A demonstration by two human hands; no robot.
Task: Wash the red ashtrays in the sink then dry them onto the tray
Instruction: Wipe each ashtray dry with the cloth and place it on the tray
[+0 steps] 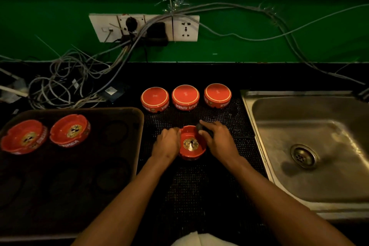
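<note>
A red ashtray [192, 146] stands upright on the black mat in front of me. My left hand [166, 144] grips its left rim. My right hand [218, 138] holds a small dark object, perhaps a cloth or sponge [200, 127], at the ashtray's right rim. Three more red ashtrays [155, 99] [185, 97] [217, 95] sit upside down in a row further back on the mat. Two red ashtrays [24, 137] [69, 130] lie upright at the far left of the dark tray [127, 112]. The steel sink [311, 146] is at the right.
A tangle of grey cables [65, 80] lies on the counter behind the tray, running up to wall sockets [143, 28] on the green wall. A white cloth [191, 239] shows at the bottom edge. The black dotted mat [199, 185] covers the counter between tray and sink.
</note>
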